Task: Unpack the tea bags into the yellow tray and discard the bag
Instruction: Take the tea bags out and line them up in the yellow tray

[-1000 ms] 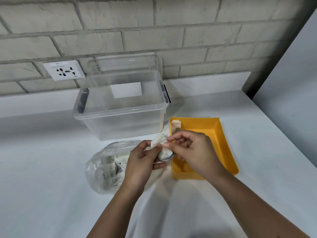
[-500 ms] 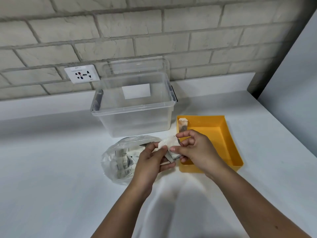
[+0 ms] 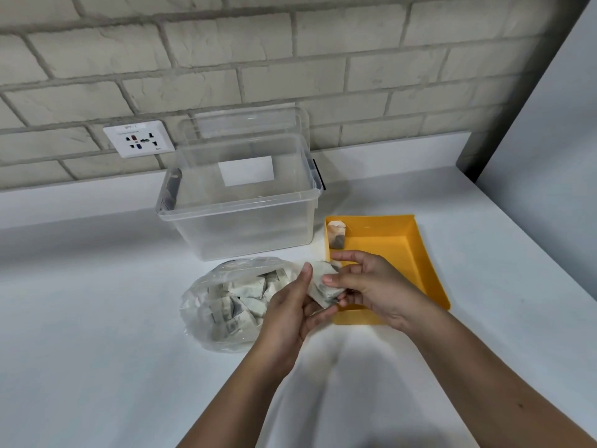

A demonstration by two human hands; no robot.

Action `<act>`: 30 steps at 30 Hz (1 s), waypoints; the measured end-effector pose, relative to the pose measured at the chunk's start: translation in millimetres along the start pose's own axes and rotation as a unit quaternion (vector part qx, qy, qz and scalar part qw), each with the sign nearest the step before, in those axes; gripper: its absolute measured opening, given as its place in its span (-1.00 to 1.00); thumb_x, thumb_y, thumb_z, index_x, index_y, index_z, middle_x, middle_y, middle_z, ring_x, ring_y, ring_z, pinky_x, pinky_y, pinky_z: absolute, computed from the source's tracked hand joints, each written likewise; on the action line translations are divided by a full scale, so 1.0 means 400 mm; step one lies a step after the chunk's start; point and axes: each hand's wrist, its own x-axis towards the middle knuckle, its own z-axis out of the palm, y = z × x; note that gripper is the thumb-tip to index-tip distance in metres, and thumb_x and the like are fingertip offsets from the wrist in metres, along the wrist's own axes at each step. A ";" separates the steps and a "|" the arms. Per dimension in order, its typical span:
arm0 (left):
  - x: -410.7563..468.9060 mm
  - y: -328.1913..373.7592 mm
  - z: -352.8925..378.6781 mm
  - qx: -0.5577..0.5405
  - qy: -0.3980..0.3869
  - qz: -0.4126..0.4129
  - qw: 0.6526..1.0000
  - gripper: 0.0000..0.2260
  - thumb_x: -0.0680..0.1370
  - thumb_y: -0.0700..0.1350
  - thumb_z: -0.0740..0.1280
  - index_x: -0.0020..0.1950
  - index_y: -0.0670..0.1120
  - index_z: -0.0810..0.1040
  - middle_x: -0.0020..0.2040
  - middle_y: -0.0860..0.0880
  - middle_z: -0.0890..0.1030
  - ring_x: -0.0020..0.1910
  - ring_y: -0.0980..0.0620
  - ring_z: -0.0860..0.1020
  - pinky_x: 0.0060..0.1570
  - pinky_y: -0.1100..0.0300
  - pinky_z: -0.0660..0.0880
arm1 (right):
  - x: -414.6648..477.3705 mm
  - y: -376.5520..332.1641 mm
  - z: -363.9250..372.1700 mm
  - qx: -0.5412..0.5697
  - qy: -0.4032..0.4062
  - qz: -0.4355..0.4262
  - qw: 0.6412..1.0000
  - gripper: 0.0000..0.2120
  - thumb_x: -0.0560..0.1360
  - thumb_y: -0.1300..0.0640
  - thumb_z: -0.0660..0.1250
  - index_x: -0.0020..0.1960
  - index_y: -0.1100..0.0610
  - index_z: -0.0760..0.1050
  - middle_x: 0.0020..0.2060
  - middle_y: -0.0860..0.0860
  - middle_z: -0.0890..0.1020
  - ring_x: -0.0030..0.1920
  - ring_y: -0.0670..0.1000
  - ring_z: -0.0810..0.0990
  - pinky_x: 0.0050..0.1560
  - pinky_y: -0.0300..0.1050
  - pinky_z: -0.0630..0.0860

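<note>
Bright even overhead light, soft shadows, slight blur, wide-angle edge bending.

Far side: wall of pale grey-beige brick point(image 3: 226, 53) with darker mortar joints; white socket plate point(image 3: 139, 139) set low at left. Below, white upstand point(image 3: 387, 153) along far edge of white bench point(image 3: 97, 350). At right, plain grey panel point(image 3: 549, 156), dark gap beside the brick. Soft, even light; faint shadows on bench.

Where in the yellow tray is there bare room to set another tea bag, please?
The yellow tray floor is bare right of the tea bag in its far-left corner; its near-left corner is crowded by the right hand.
</note>
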 end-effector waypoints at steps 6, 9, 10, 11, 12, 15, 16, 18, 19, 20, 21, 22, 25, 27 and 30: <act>0.006 0.000 -0.009 -0.001 0.022 -0.002 1.000 -0.72 0.64 -0.08 0.26 0.16 -0.24 0.64 0.05 -0.20 0.71 0.00 -0.05 0.69 0.04 0.14 0.63 | -0.008 0.002 0.013 -0.013 -0.011 -0.016 1.000 -0.49 0.45 0.29 0.43 0.36 0.16 0.39 -0.27 0.09 0.60 -0.37 0.02 0.58 -0.27 -0.10 0.57; 0.008 0.002 -0.013 0.006 0.048 -0.003 0.999 -0.78 0.61 -0.12 0.30 0.06 -0.24 0.65 -0.07 -0.14 0.71 -0.10 0.00 0.68 0.09 0.09 0.61 | -0.010 -0.009 0.018 0.032 -0.017 0.001 0.999 -0.58 0.54 0.30 0.21 0.40 0.19 0.33 -0.34 0.12 0.59 -0.40 0.03 0.55 -0.34 -0.08 0.54; 0.007 0.003 -0.012 0.012 0.049 -0.001 0.999 -0.80 0.60 -0.13 0.31 0.03 -0.24 0.66 -0.10 -0.14 0.70 -0.11 -0.01 0.67 0.13 0.05 0.58 | -0.011 -0.011 0.019 0.036 -0.022 0.000 0.999 -0.58 0.56 0.29 0.15 0.41 0.18 0.31 -0.34 0.13 0.58 -0.40 0.04 0.55 -0.36 -0.08 0.54; 0.006 0.004 -0.013 0.020 0.050 0.002 0.999 -0.80 0.59 -0.12 0.33 0.01 -0.24 0.67 -0.12 -0.15 0.69 -0.11 -0.02 0.66 0.18 0.01 0.55 | -0.012 -0.013 0.022 0.035 -0.028 -0.005 0.999 -0.59 0.57 0.28 0.12 0.41 0.17 0.30 -0.34 0.14 0.58 -0.40 0.04 0.55 -0.37 -0.07 0.53; 0.005 0.005 -0.011 0.028 0.049 0.005 0.998 -0.80 0.58 -0.12 0.34 -0.01 -0.23 0.68 -0.13 -0.15 0.68 -0.11 -0.03 0.65 0.21 -0.03 0.52 | -0.013 -0.014 0.025 0.032 -0.033 -0.011 0.999 -0.61 0.58 0.27 0.09 0.40 0.16 0.30 -0.34 0.14 0.57 -0.40 0.05 0.55 -0.37 -0.07 0.53; 0.005 0.005 -0.009 0.029 0.053 0.021 0.998 -0.81 0.55 -0.12 0.38 -0.07 -0.25 0.67 -0.20 -0.18 0.66 -0.21 -0.02 0.65 0.09 -0.01 0.57 | -0.021 -0.013 0.032 0.034 -0.043 -0.019 0.998 -0.66 0.60 0.24 0.05 0.36 0.14 0.32 -0.35 0.15 0.57 -0.40 0.06 0.53 -0.38 -0.09 0.50; 0.007 0.005 -0.010 0.031 0.056 0.026 0.998 -0.82 0.55 -0.13 0.38 -0.10 -0.25 0.67 -0.22 -0.19 0.66 -0.24 -0.03 0.65 0.03 0.02 0.59 | -0.023 -0.013 0.035 0.039 -0.046 -0.020 0.998 -0.68 0.61 0.23 0.06 0.34 0.14 0.33 -0.35 0.16 0.57 -0.41 0.05 0.52 -0.39 -0.10 0.48; 0.007 0.005 -0.012 0.038 0.057 0.034 0.997 -0.83 0.56 -0.15 0.37 -0.14 -0.22 0.67 -0.24 -0.19 0.67 -0.26 -0.04 0.65 -0.08 0.09 0.60 | -0.023 -0.006 0.037 0.056 -0.037 -0.027 0.997 -0.73 0.63 0.22 0.09 0.29 0.15 0.39 -0.38 0.14 0.54 -0.46 0.02 0.47 -0.44 -0.13 0.43; 0.007 0.005 -0.013 0.038 0.056 0.036 0.997 -0.82 0.57 -0.16 0.36 -0.15 -0.21 0.68 -0.22 -0.19 0.68 -0.24 -0.03 0.66 -0.13 0.13 0.62 | -0.021 -0.001 0.037 0.070 -0.023 -0.031 0.997 -0.76 0.63 0.22 0.13 0.26 0.17 0.43 -0.40 0.11 0.52 -0.48 0.00 0.42 -0.47 -0.15 0.39; 0.005 0.006 -0.014 0.034 0.054 0.037 0.997 -0.82 0.57 -0.17 0.35 -0.15 -0.19 0.70 -0.19 -0.19 0.70 -0.23 -0.03 0.68 -0.16 0.17 0.63 | -0.017 0.004 0.036 0.083 -0.004 -0.034 0.996 -0.78 0.62 0.22 0.17 0.23 0.19 0.47 -0.43 0.08 0.49 -0.50 -0.02 0.37 -0.49 -0.17 0.33; 0.003 0.008 -0.014 0.026 0.052 0.038 0.998 -0.81 0.58 -0.19 0.34 -0.14 -0.19 0.71 -0.17 -0.20 0.71 -0.22 -0.02 0.69 -0.18 0.19 0.63 | -0.014 0.009 0.034 0.088 0.014 -0.035 0.995 -0.81 0.60 0.21 0.22 0.18 0.21 0.51 -0.44 0.06 0.46 -0.51 -0.04 0.31 -0.50 -0.19 0.28; 0.001 0.010 -0.014 0.013 0.049 0.039 0.998 -0.81 0.58 -0.20 0.32 -0.13 -0.19 0.71 -0.15 -0.19 0.72 -0.21 -0.02 0.70 -0.20 0.19 0.63 | -0.012 0.013 0.033 0.083 0.026 -0.033 0.996 -0.84 0.58 0.21 0.27 0.12 0.21 0.54 -0.45 0.03 0.43 -0.51 -0.06 0.26 -0.51 -0.20 0.24; 0.001 0.016 -0.019 -0.011 0.045 0.043 0.998 -0.83 0.58 -0.23 0.30 -0.09 -0.19 0.69 -0.14 -0.15 0.73 -0.21 0.02 0.71 -0.24 0.23 0.61 | -0.013 0.021 0.035 0.057 0.031 -0.031 0.997 -0.92 0.53 0.16 0.38 -0.09 0.17 0.59 -0.46 0.00 0.38 -0.52 -0.08 0.20 -0.53 -0.23 0.20; 0.003 0.018 -0.023 -0.014 0.043 0.047 0.998 -0.85 0.58 -0.22 0.30 -0.03 -0.18 0.67 -0.12 -0.12 0.73 -0.18 0.04 0.70 -0.24 0.25 0.60 | -0.011 0.024 0.036 0.051 0.035 -0.042 0.997 -0.89 0.50 0.12 0.42 -0.15 0.16 0.60 -0.44 0.00 0.36 -0.50 -0.07 0.21 -0.52 -0.22 0.24; 0.004 0.021 -0.028 -0.011 0.039 0.044 0.998 -0.85 0.60 -0.21 0.29 0.03 -0.19 0.65 -0.11 -0.12 0.73 -0.16 0.03 0.71 -0.22 0.24 0.61 | -0.010 0.020 0.034 0.027 0.041 -0.044 0.998 -0.81 0.48 0.07 0.44 -0.08 0.21 0.63 -0.47 0.05 0.37 -0.49 -0.03 0.30 -0.48 -0.18 0.36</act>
